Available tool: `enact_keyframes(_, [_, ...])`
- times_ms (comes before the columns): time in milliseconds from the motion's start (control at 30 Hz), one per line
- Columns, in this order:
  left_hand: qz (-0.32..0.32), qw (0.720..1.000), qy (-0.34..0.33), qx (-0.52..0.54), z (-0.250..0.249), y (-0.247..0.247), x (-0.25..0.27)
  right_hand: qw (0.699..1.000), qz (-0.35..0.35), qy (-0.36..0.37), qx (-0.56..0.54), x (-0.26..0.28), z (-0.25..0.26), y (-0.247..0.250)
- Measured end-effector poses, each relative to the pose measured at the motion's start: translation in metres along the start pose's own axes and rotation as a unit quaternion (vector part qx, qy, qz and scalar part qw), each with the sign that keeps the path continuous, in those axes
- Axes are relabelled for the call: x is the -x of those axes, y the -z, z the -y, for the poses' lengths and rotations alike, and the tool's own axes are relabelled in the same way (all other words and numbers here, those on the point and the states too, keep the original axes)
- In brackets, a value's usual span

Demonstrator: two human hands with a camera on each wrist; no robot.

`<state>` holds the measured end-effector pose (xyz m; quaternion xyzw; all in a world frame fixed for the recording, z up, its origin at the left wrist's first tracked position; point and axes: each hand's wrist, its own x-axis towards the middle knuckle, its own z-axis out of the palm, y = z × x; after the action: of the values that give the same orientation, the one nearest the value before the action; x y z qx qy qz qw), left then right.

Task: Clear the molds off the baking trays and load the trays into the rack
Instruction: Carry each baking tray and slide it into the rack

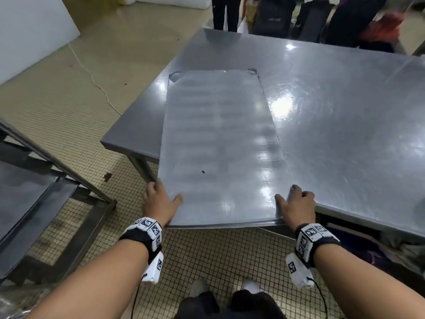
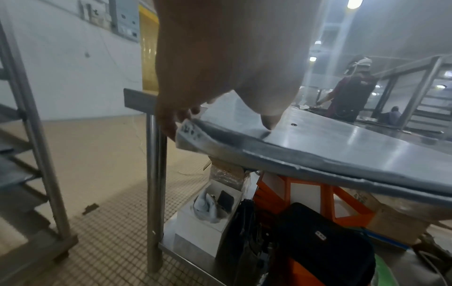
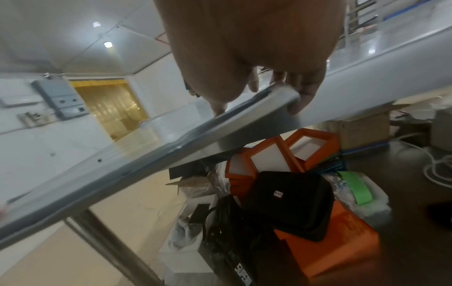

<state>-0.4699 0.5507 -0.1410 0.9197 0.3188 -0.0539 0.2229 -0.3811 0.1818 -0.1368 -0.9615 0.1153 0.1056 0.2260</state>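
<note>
A large flat metal baking tray (image 1: pixel 218 143) lies lengthwise on the steel table (image 1: pixel 340 107), its near end hanging past the table's front edge. No molds show on it. My left hand (image 1: pixel 158 201) grips the tray's near left corner, thumb on top and fingers under the rim (image 2: pixel 186 133). My right hand (image 1: pixel 296 203) grips the near right corner the same way, thumb on top, fingers curled around the tray edge (image 3: pixel 281 100). The rack (image 1: pixel 46 180) stands low at the left, with a dark tray (image 1: pixel 25 203) lying on a lower level.
Bags and orange boxes (image 2: pixel 305 222) crowd the shelf under the table. The table leg (image 2: pixel 154 193) stands just left of my left hand. People (image 1: pixel 225 12) stand beyond the table's far edge. A white cord (image 1: pixel 92 77) trails over the tiled floor.
</note>
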Motion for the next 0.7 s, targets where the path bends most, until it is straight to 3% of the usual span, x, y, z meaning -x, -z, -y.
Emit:
enact_keyframes(100, [0.046,0.992,0.048,0.107,0.009,-0.005,-0.01,0.998,0.008,-0.032,-0.048,0.006,0.0,-0.008])
enact_keyframes(233, [0.03,0.978,0.033,0.202,0.023,0.001,-0.011,0.998,0.029,-0.008,-0.048,0.016,-0.007,-0.013])
enact_keyframes(433, [0.036,0.977,0.004,0.208,0.052,0.008,-0.007,0.983,0.073,-0.054,-0.158,0.038,-0.007,-0.012])
enact_keyframes(700, [0.06,0.975,0.007,0.215,0.076,0.008,0.006,0.982,0.065,-0.054,-0.168,0.025,0.009,-0.015])
